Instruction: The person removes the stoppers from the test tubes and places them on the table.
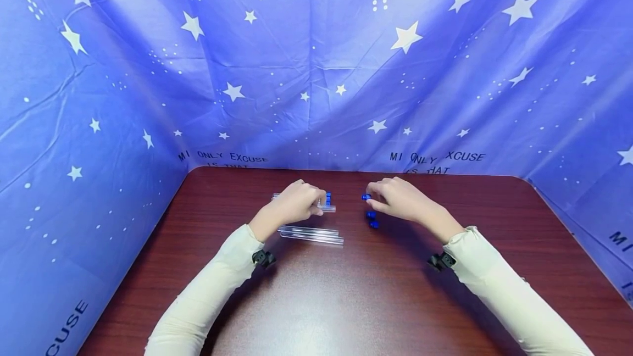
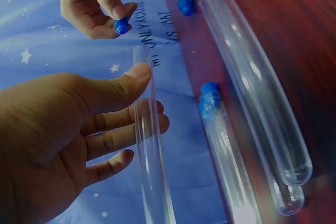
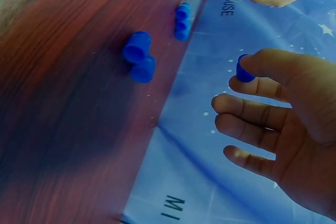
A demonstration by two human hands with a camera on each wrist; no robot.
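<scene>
Mid-frame, my left hand (image 1: 298, 202) pinches a test tube (image 2: 154, 187); right of centre, my right hand (image 1: 399, 199) pinches a blue cap (image 3: 243, 72) by fingertips alone, so it could slip.

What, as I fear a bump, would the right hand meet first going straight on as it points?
Probably the near end of the clear tube in the left hand; the blue cap in the right hand would lead. Depth is unclear, so it might miss.
</scene>
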